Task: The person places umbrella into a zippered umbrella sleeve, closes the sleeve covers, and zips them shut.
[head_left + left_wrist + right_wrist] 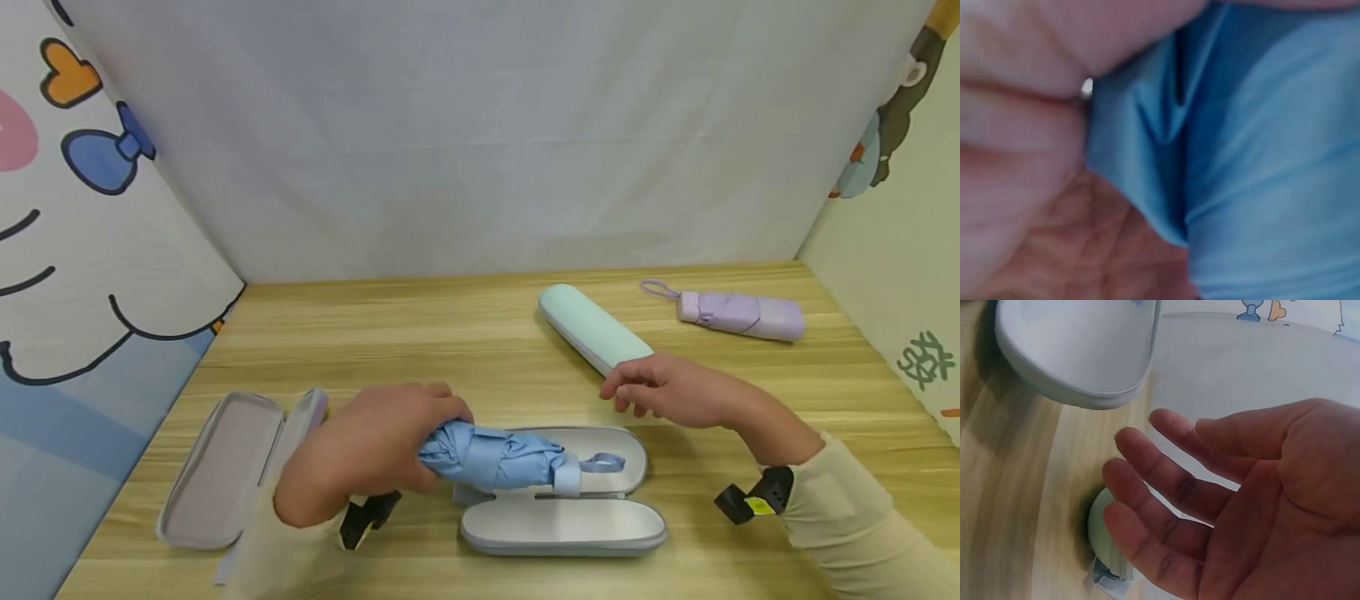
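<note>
My left hand [378,433] grips one end of a folded light-blue umbrella [491,457]. The umbrella lies lengthwise over the back half of an open grey-blue case [562,533], its white handle and loop pointing right. Up close in the left wrist view, the pleated blue fabric of the umbrella [1272,169] sits against the palm and fingers. To the right of the case hovers my right hand [678,392], holding nothing, its fingers loosely bent in the right wrist view. Just behind its fingertips is a closed mint-green case [592,325].
A folded lilac umbrella [738,315] lies at the back right of the wooden table [375,333]. Another open case [221,475] rests at the left, partly hidden by my left arm. A pale cloth wall [480,167] rises behind the table.
</note>
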Action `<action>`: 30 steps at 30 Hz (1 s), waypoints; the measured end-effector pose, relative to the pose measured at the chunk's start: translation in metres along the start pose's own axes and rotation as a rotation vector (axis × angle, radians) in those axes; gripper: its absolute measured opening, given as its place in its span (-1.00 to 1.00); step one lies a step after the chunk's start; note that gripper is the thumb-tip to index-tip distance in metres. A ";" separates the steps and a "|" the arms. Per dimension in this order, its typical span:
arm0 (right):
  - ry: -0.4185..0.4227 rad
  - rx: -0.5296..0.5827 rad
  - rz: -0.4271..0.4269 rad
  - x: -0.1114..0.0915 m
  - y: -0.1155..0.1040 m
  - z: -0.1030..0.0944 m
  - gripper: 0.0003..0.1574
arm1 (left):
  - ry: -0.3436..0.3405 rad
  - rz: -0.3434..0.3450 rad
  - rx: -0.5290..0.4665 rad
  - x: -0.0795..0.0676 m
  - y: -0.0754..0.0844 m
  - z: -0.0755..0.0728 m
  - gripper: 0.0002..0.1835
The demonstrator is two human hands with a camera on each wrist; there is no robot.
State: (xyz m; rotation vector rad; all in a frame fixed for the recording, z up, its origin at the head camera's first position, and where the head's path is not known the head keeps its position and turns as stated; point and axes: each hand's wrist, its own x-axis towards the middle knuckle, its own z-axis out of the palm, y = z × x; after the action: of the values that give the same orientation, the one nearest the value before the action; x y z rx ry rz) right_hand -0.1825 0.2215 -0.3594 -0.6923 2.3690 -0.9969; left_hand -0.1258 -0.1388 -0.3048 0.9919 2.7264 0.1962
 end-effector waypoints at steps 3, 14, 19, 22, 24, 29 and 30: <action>-0.029 0.012 0.007 0.001 0.001 0.004 -0.73 | -0.035 -0.012 0.011 0.003 0.005 0.003 -0.43; -0.069 -0.036 -0.016 0.006 0.003 0.012 -0.75 | -0.096 0.043 0.063 0.014 0.020 0.015 -0.45; -0.089 -0.082 -0.039 0.007 0.004 0.014 -0.74 | -0.106 0.087 0.045 0.015 0.025 0.016 -0.48; -0.098 -0.085 -0.047 0.008 0.004 0.016 -0.73 | -0.127 0.105 0.039 0.018 0.028 0.018 -0.48; -0.103 -0.080 -0.046 0.008 0.003 0.017 -0.73 | -0.135 0.112 0.037 0.020 0.029 0.020 -0.48; -0.128 -0.056 -0.028 0.009 0.003 0.017 -0.75 | -0.137 0.127 0.050 0.026 0.035 0.026 -0.52; -0.133 -0.045 -0.022 0.009 0.003 0.018 -0.75 | -0.137 0.131 0.058 0.027 0.036 0.028 -0.53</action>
State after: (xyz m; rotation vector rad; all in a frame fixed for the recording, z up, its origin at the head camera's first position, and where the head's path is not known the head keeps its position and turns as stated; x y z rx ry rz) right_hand -0.1794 0.2089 -0.3747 -0.7782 2.2781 -0.8809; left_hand -0.1166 -0.0921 -0.3289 1.1569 2.5589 0.0695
